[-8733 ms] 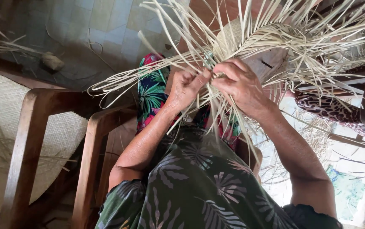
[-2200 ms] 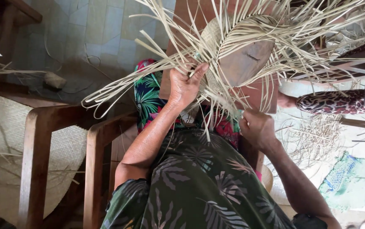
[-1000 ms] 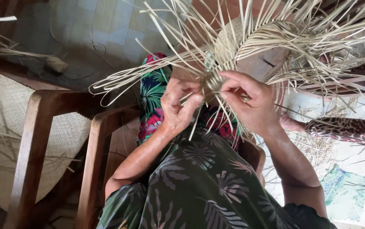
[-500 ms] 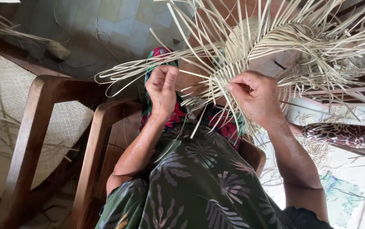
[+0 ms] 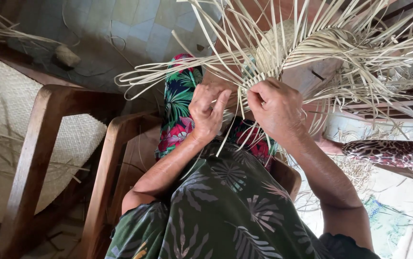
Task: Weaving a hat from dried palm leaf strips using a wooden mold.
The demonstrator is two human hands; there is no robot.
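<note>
The right hand (image 5: 277, 108) is pinched shut on a few pale palm-leaf strips (image 5: 245, 93) at the lower edge of the half-woven straw piece (image 5: 283, 48), which sits over a wooden block (image 5: 312, 76) at about one o'clock from the hands. The left hand (image 5: 207, 112), just beside it at nine o'clock, has its fingers curled loosely with a strip or two passing by the fingertips; whether its grip is truly closed on one I cannot tell.

Loose strips fan out in every direction from the woven core, toward ten o'clock over the tiled floor (image 5: 120, 29) and toward three o'clock. The likeliest trouble is a dry strip creasing or splitting where the right thumb bends it hard against the weave. A second risk is the pinch slackening, letting the last crossings loosen and the edge open. The many free ends could also tangle, so that the wrong strip gets drawn. The wooden chair arm (image 5: 115, 158) at seven o'clock could snag hanging ends.
</note>
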